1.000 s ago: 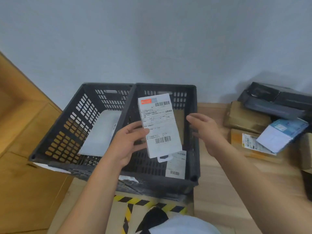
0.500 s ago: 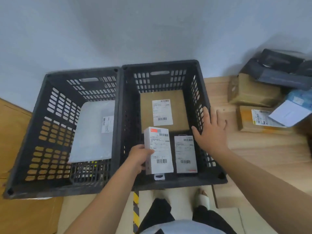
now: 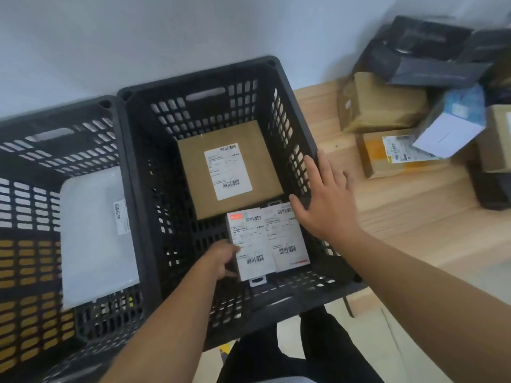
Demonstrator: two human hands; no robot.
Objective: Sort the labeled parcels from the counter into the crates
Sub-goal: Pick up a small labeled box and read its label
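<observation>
Right crate (image 3: 193, 76) — left hand (image 3: 221, 258), gripping white parcel (image 3: 252, 246), lower now; right hand (image 3: 323, 201) open.

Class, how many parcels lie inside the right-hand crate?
3: a brown box at the far end; a red-tagged parcel gripped by the left hand nearer; a white parcel right of it. Others may hide underneath.

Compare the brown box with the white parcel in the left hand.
The brown box is wide and squarish; the white parcel is narrow. The brown box's label covers part of its top; the white parcel's covers nearly all, with a red patch. The brown box lies untouched; the left hand grips the white parcel. Both are in the right crate, barcodes up.
</observation>
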